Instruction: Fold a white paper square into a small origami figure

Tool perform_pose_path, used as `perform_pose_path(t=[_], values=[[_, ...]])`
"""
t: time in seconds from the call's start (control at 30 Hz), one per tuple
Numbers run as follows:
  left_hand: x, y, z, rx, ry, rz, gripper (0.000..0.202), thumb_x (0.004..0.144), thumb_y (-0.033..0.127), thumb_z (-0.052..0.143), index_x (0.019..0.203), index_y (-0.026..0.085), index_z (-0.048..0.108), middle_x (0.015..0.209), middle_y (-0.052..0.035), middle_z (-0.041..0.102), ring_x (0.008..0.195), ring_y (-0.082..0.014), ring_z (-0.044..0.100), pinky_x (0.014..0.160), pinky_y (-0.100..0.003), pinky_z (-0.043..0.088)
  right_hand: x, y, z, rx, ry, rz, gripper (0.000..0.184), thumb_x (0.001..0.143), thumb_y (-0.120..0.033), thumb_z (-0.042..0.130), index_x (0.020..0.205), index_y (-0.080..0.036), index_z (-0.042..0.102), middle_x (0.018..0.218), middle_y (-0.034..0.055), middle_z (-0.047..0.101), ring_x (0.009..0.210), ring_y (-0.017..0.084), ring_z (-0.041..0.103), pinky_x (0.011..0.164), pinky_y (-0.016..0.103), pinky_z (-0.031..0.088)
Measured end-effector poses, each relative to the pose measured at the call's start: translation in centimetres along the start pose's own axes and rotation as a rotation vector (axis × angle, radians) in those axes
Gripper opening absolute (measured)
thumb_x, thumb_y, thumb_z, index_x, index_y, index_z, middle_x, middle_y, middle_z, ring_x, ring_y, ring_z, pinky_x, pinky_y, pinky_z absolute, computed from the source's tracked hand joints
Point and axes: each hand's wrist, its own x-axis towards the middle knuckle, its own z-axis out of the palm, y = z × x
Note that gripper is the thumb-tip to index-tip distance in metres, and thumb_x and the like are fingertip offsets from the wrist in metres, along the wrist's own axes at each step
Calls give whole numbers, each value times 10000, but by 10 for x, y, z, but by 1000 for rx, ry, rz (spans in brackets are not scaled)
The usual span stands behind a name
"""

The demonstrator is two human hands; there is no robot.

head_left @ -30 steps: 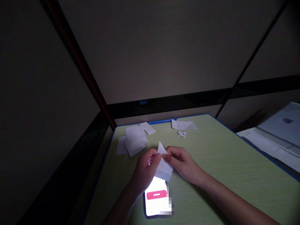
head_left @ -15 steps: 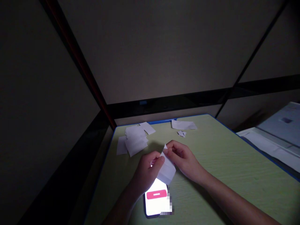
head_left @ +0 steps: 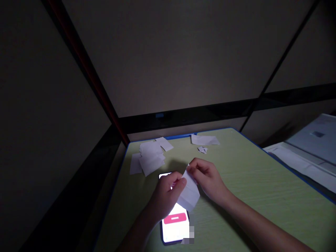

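Note:
A small piece of white paper (head_left: 190,196) is held between my two hands, above the table. My left hand (head_left: 168,192) pinches its left edge between thumb and fingers. At the paper's upper corner, my right hand (head_left: 208,176) has thumb and fingertips closed on it. Beneath the paper and my left hand lies a phone (head_left: 174,227), its screen lit white with a red bar; its middle is hidden.
On the pale green table (head_left: 252,182), a pile of white paper pieces (head_left: 151,159) lies back left. Farther right are a paper strip (head_left: 205,140) and a small folded paper (head_left: 202,149). A grey laptop-like slab (head_left: 312,140) stands beyond the right edge; a wall (head_left: 178,63) rises behind.
The paper has shifted slightly right and down, and its corner is turned differently. My right hand has moved a little right. More of the phone's top edge shows.

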Motion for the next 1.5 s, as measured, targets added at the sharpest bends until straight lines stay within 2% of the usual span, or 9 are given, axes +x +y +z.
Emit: perform_pose_path(t=[0.43,0.57,0.67,0.77,1.1,1.2,1.37,1.43,1.5], values=[[0,2,1,46,14,36,270,846,328,428,628,168,432,577,46,393,562,-90,399,518,-203,288,2,-1,-4,-17,74,-25,169,737,-216,511,583,-170,563,464,-49,430,436,92,369,425,227,279],[1,0,1,52,56,53,284,843,332,432,610,172,411,559,49,361,544,-89,386,508,-200,292,5,-2,-8,16,123,-18,186,791,-292,492,692,-166,587,528,-31,482,433,91,395,409,225,296],[2,-2,1,82,86,64,275,840,337,436,622,169,436,561,44,375,543,-92,392,504,-202,295,3,-2,-5,40,24,-17,142,766,-306,559,754,-166,583,553,-38,468,476,90,401,436,219,313],[2,-4,1,100,87,71,265,839,339,436,641,165,470,573,36,414,556,-98,414,510,-206,302,1,0,0,45,-33,5,148,741,-307,601,717,-164,575,535,-50,432,484,84,377,441,215,297],[0,0,2,106,35,117,248,844,303,432,641,167,471,583,36,439,572,-101,420,527,-208,302,3,-3,-2,60,45,19,149,721,-272,625,620,-164,639,540,-27,485,473,80,376,427,226,273],[0,0,3,115,29,125,234,845,288,434,648,166,468,592,36,441,582,-99,423,534,-206,299,6,1,-4,118,65,51,118,711,-271,638,663,-165,647,513,-32,494,437,74,363,405,221,256],[1,0,2,120,57,111,260,838,288,444,609,170,408,568,44,384,570,-95,388,536,-205,291,10,1,-10,194,175,53,152,754,-317,595,759,-168,624,507,-44,466,410,73,371,382,216,252],[1,0,1,117,73,88,263,838,300,445,612,172,403,568,46,374,560,-93,381,533,-205,293,8,-2,-9,174,101,54,179,764,-329,576,824,-168,627,543,-32,490,439,84,400,400,222,286],[2,-1,1,109,75,71,251,836,307,448,628,171,418,577,45,388,555,-93,391,530,-204,298,5,-5,-6,123,7,66,168,748,-320,587,801,-167,631,551,-27,494,461,89,402,420,225,303]])
